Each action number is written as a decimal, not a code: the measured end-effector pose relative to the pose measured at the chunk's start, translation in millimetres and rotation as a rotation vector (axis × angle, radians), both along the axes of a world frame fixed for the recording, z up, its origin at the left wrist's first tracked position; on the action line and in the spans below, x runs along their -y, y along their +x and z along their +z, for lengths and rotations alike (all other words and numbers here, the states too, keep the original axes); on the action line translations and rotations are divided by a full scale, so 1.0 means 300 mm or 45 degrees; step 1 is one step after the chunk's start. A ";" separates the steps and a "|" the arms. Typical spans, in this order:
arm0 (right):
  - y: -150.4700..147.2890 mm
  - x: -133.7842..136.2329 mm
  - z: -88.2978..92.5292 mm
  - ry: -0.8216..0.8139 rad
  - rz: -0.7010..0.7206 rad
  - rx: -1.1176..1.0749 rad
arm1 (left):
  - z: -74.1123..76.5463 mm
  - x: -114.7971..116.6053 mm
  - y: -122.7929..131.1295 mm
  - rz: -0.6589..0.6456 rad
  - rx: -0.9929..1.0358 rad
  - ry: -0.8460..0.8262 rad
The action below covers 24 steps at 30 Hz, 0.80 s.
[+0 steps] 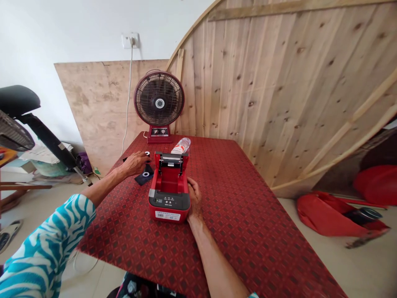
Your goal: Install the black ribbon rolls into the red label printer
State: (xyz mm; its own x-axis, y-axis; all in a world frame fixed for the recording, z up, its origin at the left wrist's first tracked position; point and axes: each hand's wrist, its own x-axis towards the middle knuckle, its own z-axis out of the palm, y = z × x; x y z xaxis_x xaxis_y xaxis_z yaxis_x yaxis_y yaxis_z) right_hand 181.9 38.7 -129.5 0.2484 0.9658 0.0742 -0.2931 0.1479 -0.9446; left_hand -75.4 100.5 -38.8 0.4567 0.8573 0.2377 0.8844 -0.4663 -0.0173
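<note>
A red thermal receipt printer (169,186) stands on the table with its lid raised and its red paper compartment showing. My left hand (135,163) is beyond the printer's left side, its fingertips on a small black-and-white spool (147,154). Below that hand lies a flat black square piece (144,176) with a white ring on it. My right hand (194,198) is against the printer's right side, its fingers curled at the edge. Part of the spool is hidden by my fingers.
A clear plastic bottle (180,145) lies behind the printer on the red patterned table (242,215). A red desk fan (159,103) stands at the far edge, with its cord rising to a wall socket (130,40). A black seat (17,100) juts in at left.
</note>
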 end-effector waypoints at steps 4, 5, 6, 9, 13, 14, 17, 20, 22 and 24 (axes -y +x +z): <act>0.003 -0.003 -0.006 0.017 0.024 0.029 | -0.061 0.039 -0.003 0.053 0.091 -0.198; 0.003 -0.005 -0.008 0.019 0.024 0.036 | -0.073 0.040 -0.005 0.086 0.139 -0.229; 0.002 -0.007 -0.011 0.019 0.020 0.042 | -0.083 0.037 -0.006 0.115 0.181 -0.247; 0.001 -0.012 -0.018 0.020 0.009 0.046 | -0.094 0.022 -0.008 0.180 0.253 -0.253; 0.002 -0.014 -0.020 0.020 0.009 0.034 | -0.063 0.045 -0.018 0.233 0.375 -0.243; 0.003 -0.013 -0.020 0.019 0.010 0.031 | -0.049 0.067 -0.020 0.245 0.452 -0.243; 0.001 -0.013 -0.023 0.023 0.005 0.028 | -0.004 0.163 -0.014 0.248 0.840 -0.293; -0.004 -0.020 -0.022 0.011 0.007 0.010 | 0.031 0.266 0.026 0.176 1.119 -0.286; -0.003 -0.025 -0.007 -0.021 0.000 0.001 | 0.042 0.315 0.069 0.126 1.226 -0.199; 0.008 -0.022 0.029 -0.022 -0.065 0.007 | 0.046 0.346 0.115 0.102 1.326 -0.087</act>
State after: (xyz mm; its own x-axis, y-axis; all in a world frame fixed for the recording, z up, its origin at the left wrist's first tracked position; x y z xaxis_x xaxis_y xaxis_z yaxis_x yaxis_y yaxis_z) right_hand 184.2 45.2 -120.9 0.2971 0.9530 0.0590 -0.2802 0.1461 -0.9487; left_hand -41.0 -3.3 -25.0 -0.0048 0.9024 0.4308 0.4754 -0.3770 0.7949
